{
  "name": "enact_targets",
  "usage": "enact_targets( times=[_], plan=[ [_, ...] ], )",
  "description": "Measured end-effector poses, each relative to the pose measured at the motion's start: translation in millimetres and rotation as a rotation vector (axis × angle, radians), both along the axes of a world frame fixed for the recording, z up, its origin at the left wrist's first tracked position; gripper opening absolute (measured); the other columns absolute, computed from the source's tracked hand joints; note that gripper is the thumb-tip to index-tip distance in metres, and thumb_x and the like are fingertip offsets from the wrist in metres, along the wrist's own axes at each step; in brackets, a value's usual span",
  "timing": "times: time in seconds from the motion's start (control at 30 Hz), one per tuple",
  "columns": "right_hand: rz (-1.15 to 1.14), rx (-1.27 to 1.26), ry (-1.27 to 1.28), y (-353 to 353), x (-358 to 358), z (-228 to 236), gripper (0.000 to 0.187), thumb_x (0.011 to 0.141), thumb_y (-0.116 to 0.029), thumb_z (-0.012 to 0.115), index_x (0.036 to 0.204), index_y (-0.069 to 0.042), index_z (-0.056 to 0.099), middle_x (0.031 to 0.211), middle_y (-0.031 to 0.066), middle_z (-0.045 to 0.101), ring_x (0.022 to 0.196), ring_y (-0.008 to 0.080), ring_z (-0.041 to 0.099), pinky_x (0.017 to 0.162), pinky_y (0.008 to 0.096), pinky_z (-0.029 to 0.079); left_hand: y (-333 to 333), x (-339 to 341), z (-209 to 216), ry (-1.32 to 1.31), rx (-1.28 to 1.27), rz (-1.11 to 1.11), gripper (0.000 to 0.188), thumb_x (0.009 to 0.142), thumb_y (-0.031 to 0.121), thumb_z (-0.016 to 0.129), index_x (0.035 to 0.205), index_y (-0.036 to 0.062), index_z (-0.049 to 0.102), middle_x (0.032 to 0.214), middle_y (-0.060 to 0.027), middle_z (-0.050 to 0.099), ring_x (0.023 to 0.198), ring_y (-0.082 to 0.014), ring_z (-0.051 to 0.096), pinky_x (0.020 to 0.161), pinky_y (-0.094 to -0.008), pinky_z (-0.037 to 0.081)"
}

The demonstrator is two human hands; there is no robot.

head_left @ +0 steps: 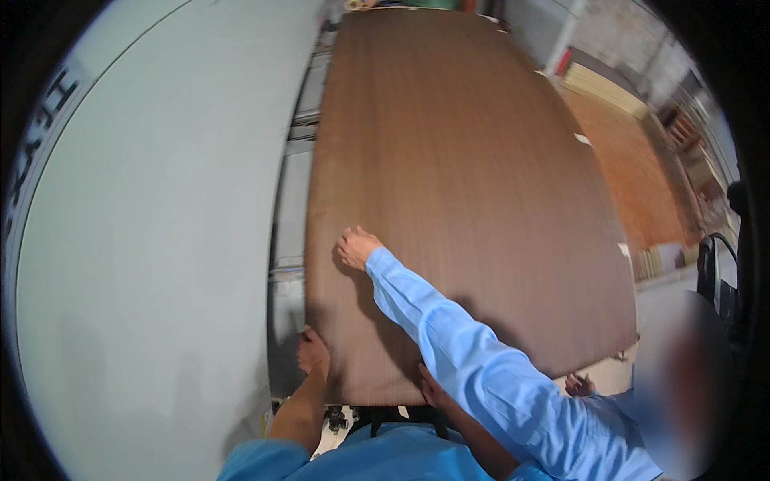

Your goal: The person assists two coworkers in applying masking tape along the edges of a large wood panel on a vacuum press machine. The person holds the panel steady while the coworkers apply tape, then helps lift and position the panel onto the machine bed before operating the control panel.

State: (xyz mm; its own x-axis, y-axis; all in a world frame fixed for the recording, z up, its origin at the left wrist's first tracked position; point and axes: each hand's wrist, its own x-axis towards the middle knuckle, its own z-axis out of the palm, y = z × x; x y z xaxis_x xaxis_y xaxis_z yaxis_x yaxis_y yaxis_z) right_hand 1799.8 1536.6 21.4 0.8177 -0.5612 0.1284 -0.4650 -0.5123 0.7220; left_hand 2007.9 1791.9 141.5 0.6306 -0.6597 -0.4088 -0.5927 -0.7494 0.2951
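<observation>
- Closest in, the person's right hand is at the near edge of the big brown board, partly hidden by a light blue sleeve; whether its fingers are clamped on the board or only resting there, I cannot tell.
- The left hand is at the board's left edge, close to the near corner, fingers bent toward the edge; what they do underneath is hidden, so its grip cannot be told either.
- A co-worker stands at the right: one hand lies over the board's left part, loosely curled, and the other hand is just beside the near right corner.
- The board lies flat in front of the person, running away lengthwise. Judging by this, it is already laid out and is being handled at its edges; how much is left cannot be told.
- Its face is smooth, dark brown with fine lengthwise grain, apparently unbroken, duller toward the near end. Small pale tabs show along its right edge.
- Left of it, beyond a narrow gap, is a large pale panel.
- Farther off at the right is an orange-brown sheet.
</observation>
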Motion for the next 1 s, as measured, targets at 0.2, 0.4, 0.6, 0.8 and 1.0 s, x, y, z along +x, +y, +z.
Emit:
enact_targets(
  times=[0.2, 0.4, 0.6, 0.8, 1.0],
  plan=[
    [0.076, 0.208, 0.105, -99.0, 110.6, -30.0, 0.020, 0.096, -0.033, 0.051, 0.096, -0.024, 0.069, 0.111, 0.0018, 0.063, 0.111, 0.0263, 0.055, 0.091, 0.0465, 0.050, 4.3, 5.9, -3.5, 0.056, -0.015, 0.031, 0.061, 0.102, 0.061, 0.033, 0.127, 0.0131, 0.061, 0.123, -0.0180, 0.067, 0.114, -0.0434, 0.064, 0.096, -0.0559, 0.049],
    [-0.065, 0.295, -0.083, -103.1, 108.5, 30.3, 0.026, 0.099, -0.034, 0.049, 0.110, -0.017, 0.065, 0.119, 0.0100, 0.062, 0.116, 0.0333, 0.055, 0.098, 0.0472, 0.047, 7.1, 4.5, -16.2, 0.033, -0.023, 0.012, 0.061, 0.103, 0.059, 0.032, 0.125, 0.0093, 0.060, 0.123, -0.0183, 0.067, 0.113, -0.0430, 0.063, 0.095, -0.0561, 0.049],
    [-0.726, 0.794, -1.118, 280.6, -33.3, 44.2, 0.036, 0.101, -0.034, 0.047, 0.123, -0.010, 0.062, 0.128, 0.0182, 0.060, 0.121, 0.0403, 0.054, 0.105, 0.0478, 0.044, 21.7, -8.8, -23.1, 0.014, -0.082, 0.014, 0.062, 0.103, 0.059, 0.032, 0.122, 0.0080, 0.062, 0.122, -0.0202, 0.067, 0.112, -0.0425, 0.064, 0.093, -0.0565, 0.049],
    [-1.231, 0.878, -1.353, 496.4, -82.2, 42.0, 0.047, 0.103, -0.034, 0.046, 0.137, -0.004, 0.059, 0.137, 0.0263, 0.059, 0.127, 0.0473, 0.054, 0.112, 0.0485, 0.041, 27.4, -12.8, -29.3, 0.025, -0.130, 0.027, 0.061, 0.103, 0.058, 0.033, 0.120, 0.0069, 0.064, 0.121, -0.0201, 0.068, 0.109, -0.0414, 0.065, 0.092, -0.0553, 0.050],
    [-1.087, 0.827, -1.374, 491.2, -71.4, 74.0, 0.050, 0.101, -0.029, 0.048, 0.147, -0.010, 0.050, 0.143, 0.0224, 0.056, 0.130, 0.0447, 0.053, 0.111, 0.0490, 0.040, 35.5, -10.2, -28.4, 0.030, -0.160, 0.036, 0.062, 0.103, 0.058, 0.033, 0.119, 0.0067, 0.064, 0.120, -0.0196, 0.069, 0.108, -0.0416, 0.066, 0.092, -0.0555, 0.050]
  ],
)
